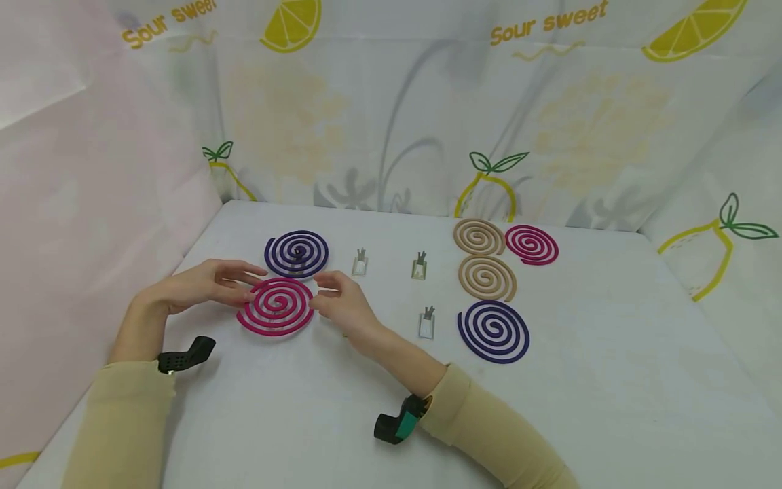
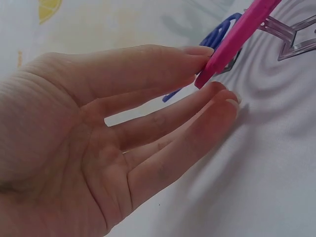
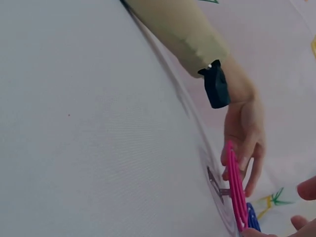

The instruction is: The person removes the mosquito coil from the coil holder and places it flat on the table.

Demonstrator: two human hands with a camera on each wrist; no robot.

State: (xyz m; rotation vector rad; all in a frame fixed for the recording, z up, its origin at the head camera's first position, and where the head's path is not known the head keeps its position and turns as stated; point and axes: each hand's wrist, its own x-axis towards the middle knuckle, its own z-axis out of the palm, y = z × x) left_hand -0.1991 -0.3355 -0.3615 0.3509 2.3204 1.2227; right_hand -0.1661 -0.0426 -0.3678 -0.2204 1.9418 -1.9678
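At the left rim of the flat, bright pink spiral coil point(image 1: 279, 303) is the left hand point(image 1: 222, 282); its fingers are long and loosely parted, touching the rim without a closed grip. The pink coil is over the white desk point(image 1: 586, 367), with a small metal stand point(image 3: 213, 182) below it. Just behind it lies a dark blue spiral coil point(image 1: 299, 251) on its own stand. At its right rim is the right hand point(image 1: 345, 302), with fingers bent and a gap between the tips; whether they pinch it, I cannot tell. More to its right are three bare metal stands point(image 1: 426, 324), then two tan coils point(image 1: 487, 277), another blue coil point(image 1: 495, 329) and another pink coil point(image 1: 531, 246). The step in hand seems to be seating the pink coil on its stand. The next move, I think, calls for levelling it gently, then for both hands to let go evenly.
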